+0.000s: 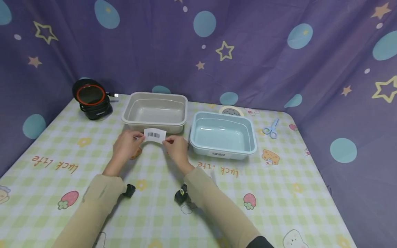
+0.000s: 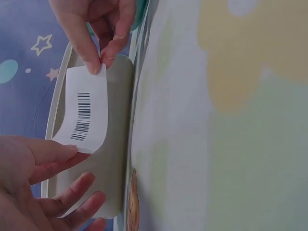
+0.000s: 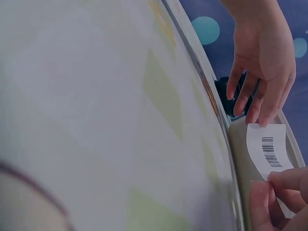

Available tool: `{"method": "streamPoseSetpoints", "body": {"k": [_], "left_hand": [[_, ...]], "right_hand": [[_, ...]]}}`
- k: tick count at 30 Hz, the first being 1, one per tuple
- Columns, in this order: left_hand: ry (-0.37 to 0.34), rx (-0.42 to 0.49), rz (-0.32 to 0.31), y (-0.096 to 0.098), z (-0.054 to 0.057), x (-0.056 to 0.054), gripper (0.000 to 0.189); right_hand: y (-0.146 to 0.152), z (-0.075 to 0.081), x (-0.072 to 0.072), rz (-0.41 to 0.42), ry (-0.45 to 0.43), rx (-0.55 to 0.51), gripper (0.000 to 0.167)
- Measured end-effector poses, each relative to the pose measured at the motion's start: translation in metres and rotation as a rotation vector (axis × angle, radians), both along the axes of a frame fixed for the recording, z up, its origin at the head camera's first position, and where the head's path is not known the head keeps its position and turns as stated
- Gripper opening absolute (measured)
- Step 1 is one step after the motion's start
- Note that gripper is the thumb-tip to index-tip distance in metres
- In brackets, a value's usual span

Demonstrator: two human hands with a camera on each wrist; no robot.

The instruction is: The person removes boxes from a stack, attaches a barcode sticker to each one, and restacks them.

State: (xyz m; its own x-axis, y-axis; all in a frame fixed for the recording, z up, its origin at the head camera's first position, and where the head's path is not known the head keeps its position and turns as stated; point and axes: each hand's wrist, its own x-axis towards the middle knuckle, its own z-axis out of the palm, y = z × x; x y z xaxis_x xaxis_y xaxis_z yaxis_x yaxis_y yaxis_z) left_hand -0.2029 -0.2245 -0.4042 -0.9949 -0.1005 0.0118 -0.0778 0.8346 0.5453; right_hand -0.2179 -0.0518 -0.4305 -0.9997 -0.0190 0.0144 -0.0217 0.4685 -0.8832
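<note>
Between the two hands, a white barcode label is held by its short ends, bowed slightly, in front of a grey plastic bin. My left hand pinches the left end between thumb and forefinger, its other fingers loosely spread in the left wrist view. The right end is pinched by my right hand. In the left wrist view the barcode label appears before the bin's front wall; whether it touches the wall I cannot tell. A light blue bin to the right bears a similar barcode label on its front.
Scissors with light blue handles lie at the right. A roll of tape sits behind the blue bin. At the back left stands a black round device with a red ring and a cable plug. A checked cloth covers the table.
</note>
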Motion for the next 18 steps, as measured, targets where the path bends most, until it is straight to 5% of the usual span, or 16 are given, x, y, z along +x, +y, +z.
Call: {"method": "streamPoseSetpoints", "body": {"k": [18], "left_hand": [[-0.075,0.074,0.028,0.004,-0.001,-0.011,0.029]], "right_hand": [[0.0,-0.003,-0.017,-0.049,-0.041,-0.038,0.008]]}}
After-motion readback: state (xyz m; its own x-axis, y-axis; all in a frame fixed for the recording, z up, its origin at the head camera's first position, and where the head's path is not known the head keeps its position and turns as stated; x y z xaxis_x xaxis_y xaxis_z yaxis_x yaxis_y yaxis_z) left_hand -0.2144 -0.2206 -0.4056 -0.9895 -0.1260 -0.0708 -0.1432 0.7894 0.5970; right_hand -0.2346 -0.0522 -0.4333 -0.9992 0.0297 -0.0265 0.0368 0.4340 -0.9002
